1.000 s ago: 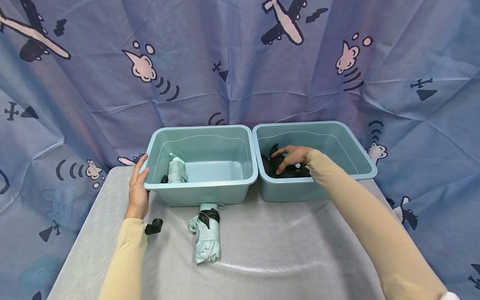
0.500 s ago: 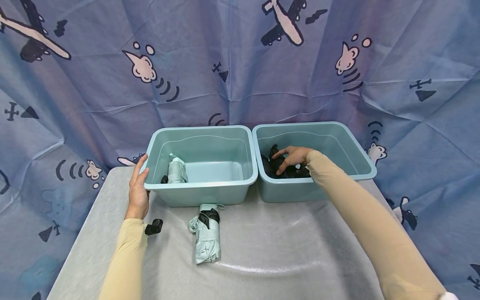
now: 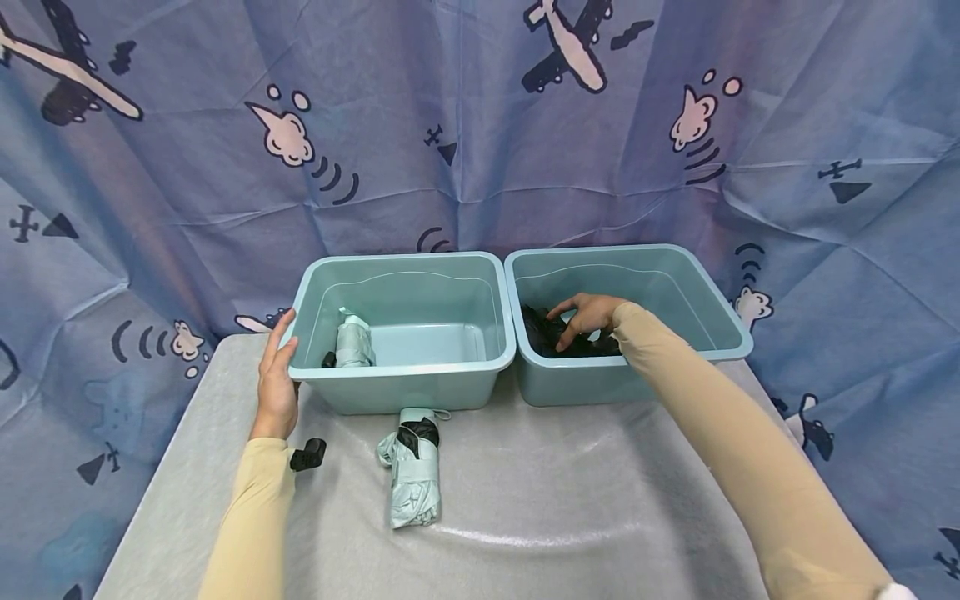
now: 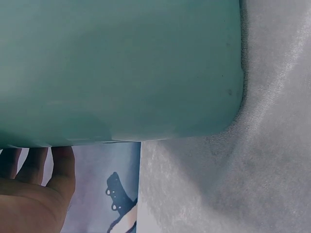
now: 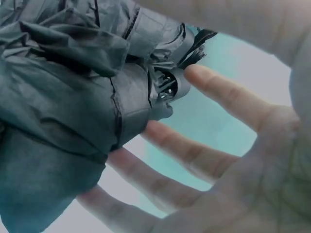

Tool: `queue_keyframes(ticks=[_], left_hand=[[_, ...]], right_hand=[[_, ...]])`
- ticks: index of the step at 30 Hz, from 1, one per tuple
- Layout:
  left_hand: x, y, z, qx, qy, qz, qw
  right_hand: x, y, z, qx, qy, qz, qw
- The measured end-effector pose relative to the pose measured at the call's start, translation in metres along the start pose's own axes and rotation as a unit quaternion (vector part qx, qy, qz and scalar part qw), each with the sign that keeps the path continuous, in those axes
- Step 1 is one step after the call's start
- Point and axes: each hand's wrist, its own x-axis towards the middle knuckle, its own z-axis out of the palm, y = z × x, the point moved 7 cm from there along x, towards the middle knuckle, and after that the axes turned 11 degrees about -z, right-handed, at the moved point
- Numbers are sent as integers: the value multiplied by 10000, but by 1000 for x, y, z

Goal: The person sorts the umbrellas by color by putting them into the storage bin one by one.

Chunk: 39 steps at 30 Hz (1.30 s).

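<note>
In the head view, my left hand (image 3: 277, 383) lies along the left side of the left green bin (image 3: 405, 367), its straight fingers touching the wall. My right hand (image 3: 591, 313) reaches down into the right green bin (image 3: 577, 383), thumb and fingers spread over black folded umbrellas (image 3: 542, 329). Up close in the right wrist view, the extended fingers (image 5: 189, 153) touch the ribbed end of a black umbrella (image 5: 131, 94), with another black one above it. The thumb side crosses the top of that view. Inside the left bin, a pale green folded umbrella (image 3: 354, 342) leans by the left wall.
On the grey-covered table (image 3: 540, 492), another pale green folded umbrella (image 3: 416, 479), with a black part showing, lies in front of the left bin. A small black piece (image 3: 308, 454) is at the left wrist. Behind the bins hangs a blue curtain (image 3: 480, 125) with airplane prints.
In the right bin, a black end that stuck up by the right fingers has sunk lower. The right hand has shifted only slightly; the left hand stays in place.
</note>
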Motion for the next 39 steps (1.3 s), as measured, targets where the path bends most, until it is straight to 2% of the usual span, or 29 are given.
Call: queue_keyframes(ticks=[5, 9, 13, 17, 24, 28, 39], left_hand=[[0, -1, 1, 28, -25, 0, 10000], [0, -1, 1, 29, -28, -15, 10000], [-1, -2, 1, 13, -14, -16, 10000], [0, -1, 1, 22, -21, 1, 10000], [-1, -2, 1, 25, -3, -47, 10000], [-1, -1, 1, 20, -2, -37, 10000], [-1, -1, 1, 30, 22, -44, 10000]], right_hand=[[-3, 1, 0, 304, 23, 130, 9995], [-8, 0, -3, 298, 57, 100, 9995], [-12, -6, -8, 238, 146, -180, 9994], [-20, -16, -12, 546, 179, -541, 9969], [-36, -34, -20, 705, 338, -683, 9946], [-48, -46, -20, 662, 425, -921, 9926], [-93, -84, -6, 568, 741, -1920, 9769]])
